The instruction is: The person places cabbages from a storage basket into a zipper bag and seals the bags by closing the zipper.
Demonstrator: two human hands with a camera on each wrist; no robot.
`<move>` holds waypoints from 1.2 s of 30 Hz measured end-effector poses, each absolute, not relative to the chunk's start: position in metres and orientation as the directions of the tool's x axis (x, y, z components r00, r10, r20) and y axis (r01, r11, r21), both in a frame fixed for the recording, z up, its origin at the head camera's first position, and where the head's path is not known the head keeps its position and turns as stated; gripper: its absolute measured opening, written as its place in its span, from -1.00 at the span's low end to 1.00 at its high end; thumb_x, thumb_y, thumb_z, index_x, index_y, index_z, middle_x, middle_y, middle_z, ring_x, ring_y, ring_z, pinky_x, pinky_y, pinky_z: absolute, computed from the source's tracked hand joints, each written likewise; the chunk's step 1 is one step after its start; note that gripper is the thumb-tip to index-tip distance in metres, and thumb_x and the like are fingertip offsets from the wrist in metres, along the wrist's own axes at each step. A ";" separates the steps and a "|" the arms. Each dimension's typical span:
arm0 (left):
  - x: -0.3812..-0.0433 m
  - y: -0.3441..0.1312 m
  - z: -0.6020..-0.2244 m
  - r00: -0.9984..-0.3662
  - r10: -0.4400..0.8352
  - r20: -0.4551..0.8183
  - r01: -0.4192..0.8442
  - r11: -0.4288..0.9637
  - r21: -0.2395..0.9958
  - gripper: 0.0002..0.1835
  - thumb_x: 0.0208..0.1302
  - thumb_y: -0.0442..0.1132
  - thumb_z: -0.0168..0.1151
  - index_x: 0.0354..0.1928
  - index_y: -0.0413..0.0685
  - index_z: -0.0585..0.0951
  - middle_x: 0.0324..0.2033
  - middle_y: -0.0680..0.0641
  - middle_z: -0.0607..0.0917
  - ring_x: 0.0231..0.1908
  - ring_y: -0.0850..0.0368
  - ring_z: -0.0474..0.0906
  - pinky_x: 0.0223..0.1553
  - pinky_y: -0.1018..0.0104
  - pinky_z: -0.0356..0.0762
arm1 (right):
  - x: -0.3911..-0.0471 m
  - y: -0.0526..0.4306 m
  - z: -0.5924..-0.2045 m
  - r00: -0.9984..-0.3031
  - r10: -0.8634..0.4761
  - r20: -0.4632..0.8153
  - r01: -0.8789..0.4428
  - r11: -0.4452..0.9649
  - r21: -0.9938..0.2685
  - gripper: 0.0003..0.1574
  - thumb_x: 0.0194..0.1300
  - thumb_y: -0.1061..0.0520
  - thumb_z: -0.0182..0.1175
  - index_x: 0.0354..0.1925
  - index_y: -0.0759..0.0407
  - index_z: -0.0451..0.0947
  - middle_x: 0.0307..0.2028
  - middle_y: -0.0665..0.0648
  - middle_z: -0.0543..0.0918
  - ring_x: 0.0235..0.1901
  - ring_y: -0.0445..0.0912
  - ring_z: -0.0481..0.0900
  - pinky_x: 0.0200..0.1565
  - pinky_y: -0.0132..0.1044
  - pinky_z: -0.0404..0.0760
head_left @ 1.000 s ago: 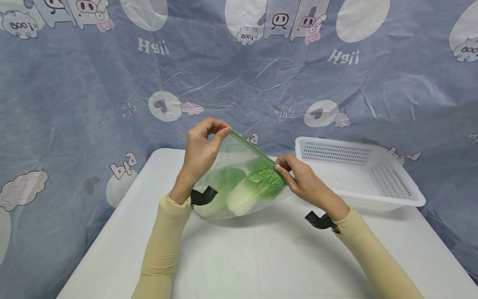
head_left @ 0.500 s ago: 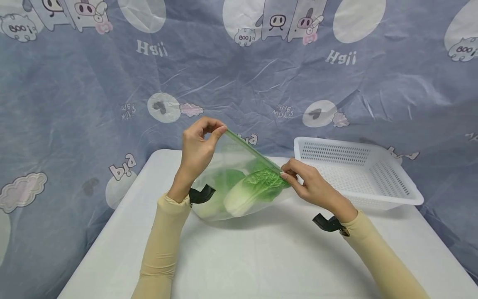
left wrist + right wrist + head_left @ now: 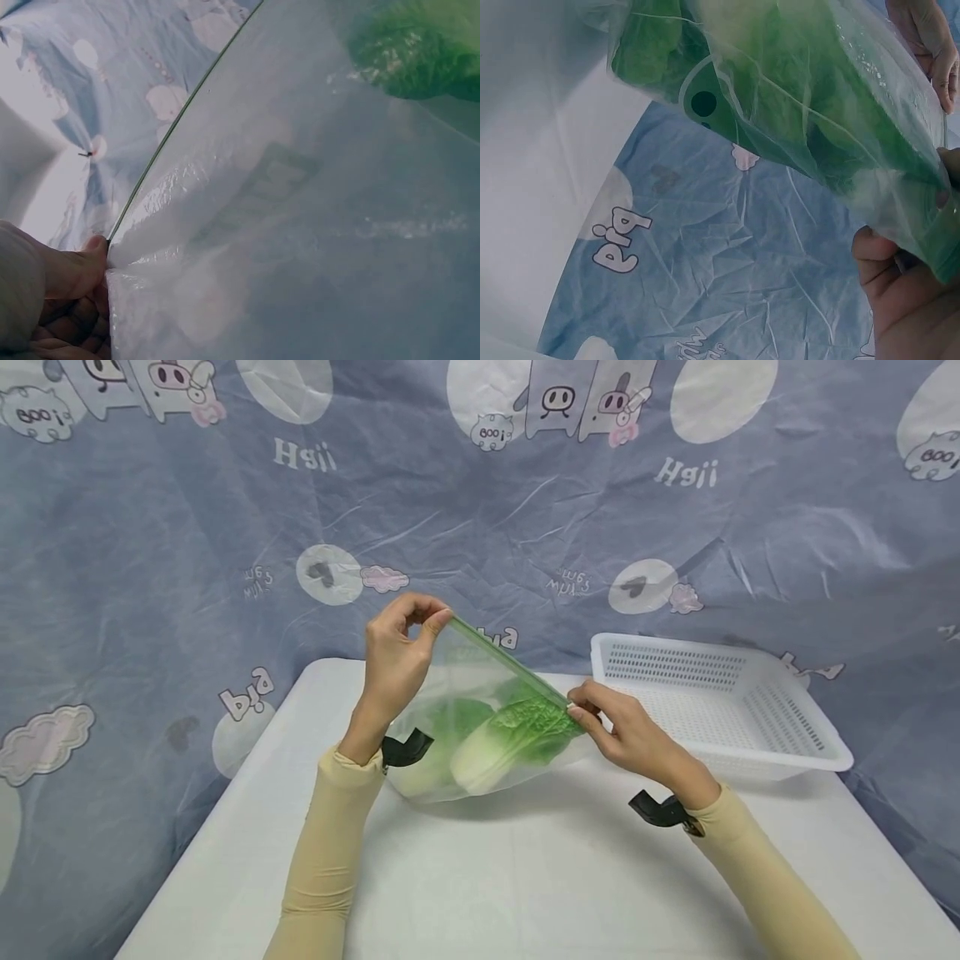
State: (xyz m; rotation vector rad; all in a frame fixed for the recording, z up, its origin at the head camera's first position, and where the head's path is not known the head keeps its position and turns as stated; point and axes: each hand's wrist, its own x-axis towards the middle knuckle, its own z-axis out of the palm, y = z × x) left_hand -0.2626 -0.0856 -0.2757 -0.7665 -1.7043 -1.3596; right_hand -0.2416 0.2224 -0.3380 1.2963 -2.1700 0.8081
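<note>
A translucent zip bag (image 3: pixel 431 760) with a green seal strip (image 3: pixel 510 660) slopes down from left to right over the table. Inside it lie pale-stemmed Chinese cabbages (image 3: pixel 487 756) with green leaves, the front one seen most clearly. My left hand (image 3: pixel 399 647) pinches the raised upper corner between thumb and fingers; in the left wrist view the thumb (image 3: pixel 86 262) presses at the strip's end. Lower down, my right hand (image 3: pixel 626 731) pinches the strip's right end, where a small white slider (image 3: pixel 572 707) shows at the fingertips. Dark green printing (image 3: pixel 703 103) shows on the bag in the right wrist view.
A white perforated basket (image 3: pixel 780 758) stands at the back right of the white table (image 3: pixel 480 877), just beyond my right hand. A blue-grey patterned curtain (image 3: pixel 450 510) hangs behind the table. Black camera mounts (image 3: pixel 407 748) sit on both wrists.
My right hand has slid right and slightly down, its fingertips at the strip's right end. My left hand has shifted a little left and up, keeping its pinch. The last half second shows hardly any movement.
</note>
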 end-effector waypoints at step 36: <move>-0.264 -0.082 -0.278 -0.835 0.222 0.504 0.551 0.311 0.774 -0.69 0.34 0.10 0.15 -0.29 0.02 0.57 -0.24 0.02 0.64 -0.72 0.19 0.19 -0.62 0.35 0.22 | -0.245 0.220 -0.341 -0.435 -0.398 0.808 -0.828 0.528 -0.186 -0.71 0.06 0.45 0.33 -0.23 0.21 0.62 -0.33 0.06 0.54 -0.47 -0.25 0.32 -0.42 -0.50 0.28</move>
